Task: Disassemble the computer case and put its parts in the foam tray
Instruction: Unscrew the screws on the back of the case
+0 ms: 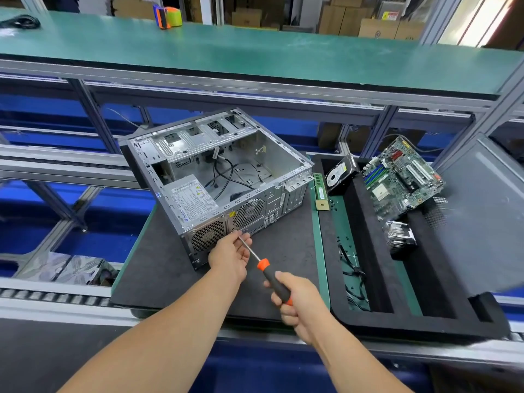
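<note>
Right hand (293, 300): grips screwdriver (273, 279) handle to turn it;
Left hand (231, 252): pinches shaft, steadying tip at computer case (218, 177) rear screw

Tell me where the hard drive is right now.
In the head view the hard drive leans tilted at the far end of the foam tray, right of the computer case, between the memory stick and the motherboard.

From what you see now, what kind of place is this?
Probably a factory teardown or recycling line: a roller conveyor runs beside the work mat, stacked cardboard boxes stand behind a green bench, and an opened computer case sits beside a foam tray.
</note>
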